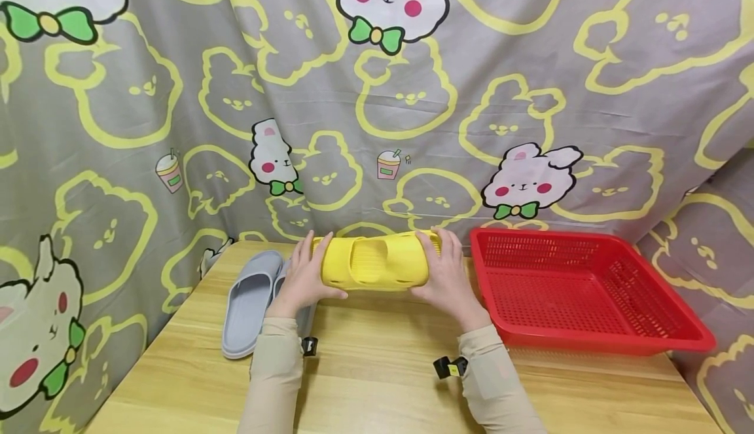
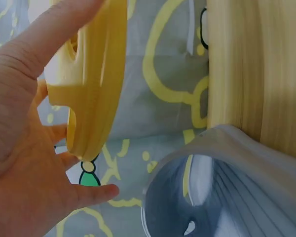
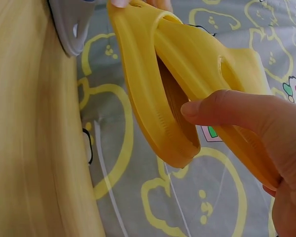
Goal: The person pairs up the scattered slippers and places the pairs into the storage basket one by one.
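A pair of yellow slippers [image 1: 406,260] is held sideways above the wooden table, between both hands. On its left end is my left hand [image 1: 302,277], thumb at the near side and fingers behind; the left wrist view shows the slipper [image 2: 101,79] between them. My right hand [image 1: 449,280] grips the other end. In the right wrist view the two yellow slippers [image 3: 148,103] are nested and spread apart at one end, with the right thumb [image 3: 227,109] at the gap. Below the left hand stand grey slippers [image 1: 244,309], one partly hidden by that hand.
A red perforated basket [image 1: 595,341] sits on the right of the wooden table [image 1: 377,375]. A patterned grey curtain [image 1: 412,113] hangs close behind the table and along its left side. Each wrist carries a small black camera mount [image 1: 450,367].
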Available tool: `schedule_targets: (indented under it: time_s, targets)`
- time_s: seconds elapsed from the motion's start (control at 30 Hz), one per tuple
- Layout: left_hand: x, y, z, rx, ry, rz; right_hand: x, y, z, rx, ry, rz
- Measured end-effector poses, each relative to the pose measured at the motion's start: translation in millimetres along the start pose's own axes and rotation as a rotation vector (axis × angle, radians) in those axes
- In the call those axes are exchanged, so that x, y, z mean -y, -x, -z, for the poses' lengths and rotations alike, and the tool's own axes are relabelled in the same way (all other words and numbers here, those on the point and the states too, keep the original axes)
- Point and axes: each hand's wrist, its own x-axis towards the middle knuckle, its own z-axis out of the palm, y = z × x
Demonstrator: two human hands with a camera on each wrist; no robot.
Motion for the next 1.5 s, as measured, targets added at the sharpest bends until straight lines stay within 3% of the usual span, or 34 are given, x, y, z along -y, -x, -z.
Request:
schedule_targets:
  time_s: [0.23,0.53,0.83,1.27,1.5]
  targets:
    - [3.0,0.7,-1.6,-0.003,-0.070,-0.021,-0.6,0.0,4.3,0.017,-0.008,0.012]
    - [8.8,0.7,-7.9,-0.078,-0.087,-0.090,-1.7,0.3,6.5,0.034,-0.009,0.017]
    - [3.1,0.4,-7.5,-0.082,-0.109,-0.054,-4.2,1.0,7.9,0.055,0.005,0.011]
    - [-5.3,-0.3,-8.5,-0.184,-0.169,-0.137,-10.4,0.2,9.3,0.030,-0.023,0.008]
    - [-6.0,-0.7,-10.2,-0.199,-0.173,-0.146,-10.9,0.6,9.0,0.015,-0.042,0.016]
